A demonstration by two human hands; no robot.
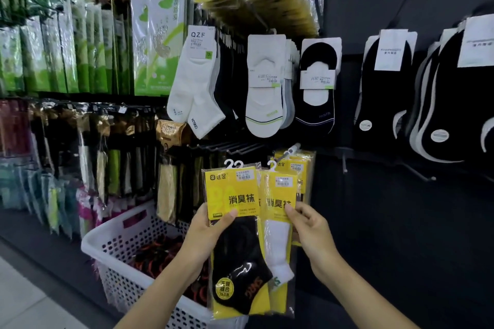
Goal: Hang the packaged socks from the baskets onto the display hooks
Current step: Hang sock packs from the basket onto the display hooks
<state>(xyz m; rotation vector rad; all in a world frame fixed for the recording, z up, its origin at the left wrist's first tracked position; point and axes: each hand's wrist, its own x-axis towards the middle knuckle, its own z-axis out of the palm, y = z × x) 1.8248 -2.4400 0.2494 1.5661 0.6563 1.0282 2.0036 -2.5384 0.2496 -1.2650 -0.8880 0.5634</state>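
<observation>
My left hand (205, 235) grips a yellow pack of black socks (235, 238), thumb across its yellow card, held upright in front of the lower rack. My right hand (307, 230) pinches a second yellow pack with white socks (279, 222) just right of the first; the two packs overlap. Both have white plastic hangers at the top. Behind them more of the same yellow packs (302, 165) hang on a display hook (292, 148). A white perforated basket (128, 246) with dark and orange sock packs stands on the floor at lower left.
Empty black hooks (230, 147) jut out left of the yellow packs. White and black socks (264, 83) hang on the row above. Green boxed packs fill the upper left, bagged socks the lower left. A dark panel with bare hooks (417, 171) lies to the right.
</observation>
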